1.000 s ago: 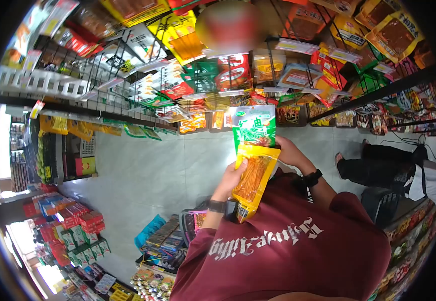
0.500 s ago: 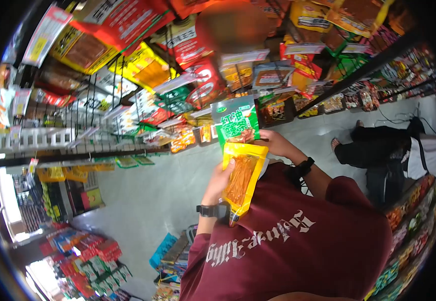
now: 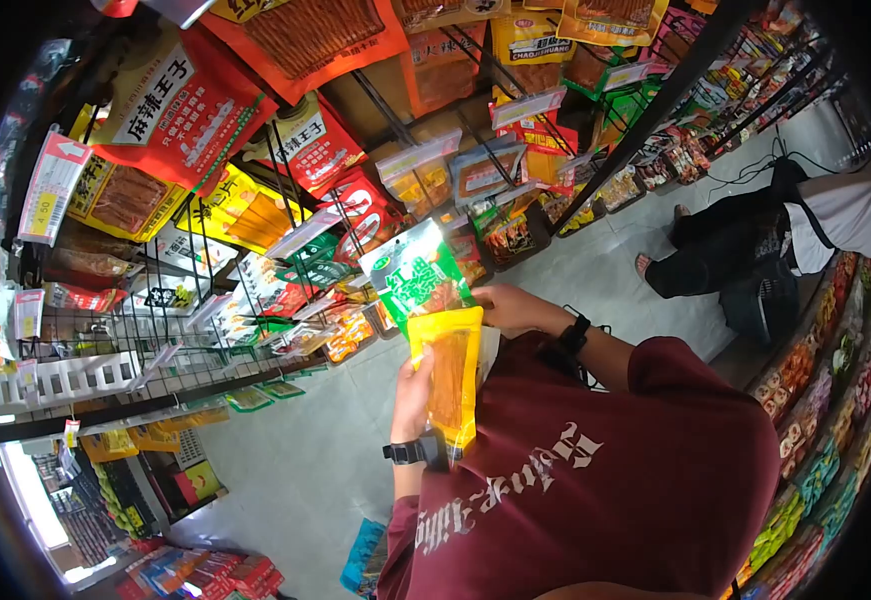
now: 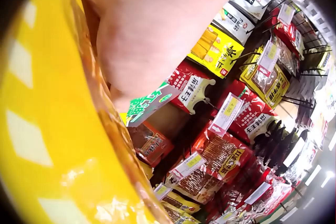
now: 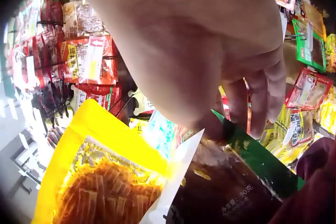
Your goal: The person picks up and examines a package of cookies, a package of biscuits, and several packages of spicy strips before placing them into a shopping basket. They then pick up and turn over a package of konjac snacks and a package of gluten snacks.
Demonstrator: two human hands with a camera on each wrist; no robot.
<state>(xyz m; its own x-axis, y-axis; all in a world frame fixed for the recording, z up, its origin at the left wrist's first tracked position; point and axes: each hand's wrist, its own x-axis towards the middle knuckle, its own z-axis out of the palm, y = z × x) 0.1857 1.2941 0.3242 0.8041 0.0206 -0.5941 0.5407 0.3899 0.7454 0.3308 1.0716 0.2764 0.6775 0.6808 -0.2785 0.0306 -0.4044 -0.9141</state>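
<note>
In the head view my left hand (image 3: 412,395) grips a yellow-edged snack packet (image 3: 451,372) by its left side, thumb on the front. Reddish-brown strips show through its clear window. My right hand (image 3: 513,306) pinches the right edge of a green and silver snack packet (image 3: 418,278), which sits behind and above the yellow one and is partly covered by it. The left wrist view has the yellow packet (image 4: 47,103) large beside the hand (image 4: 142,29). From the right wrist, curled fingers (image 5: 257,92) show at the green packet's dark back (image 5: 226,187).
A wire rack (image 3: 85,370) with hanging snack packets and price tags (image 3: 55,185) rises in front. At the right, a person in dark trousers (image 3: 725,245) is near a shelf of small packs (image 3: 815,370). A blue item (image 3: 363,558) lies low at the left.
The head view has turned and come nearer the rack, so its packets look larger. Both hands and packets have shifted left in view, the green packet now tilted left. Both grips stay the same.
</note>
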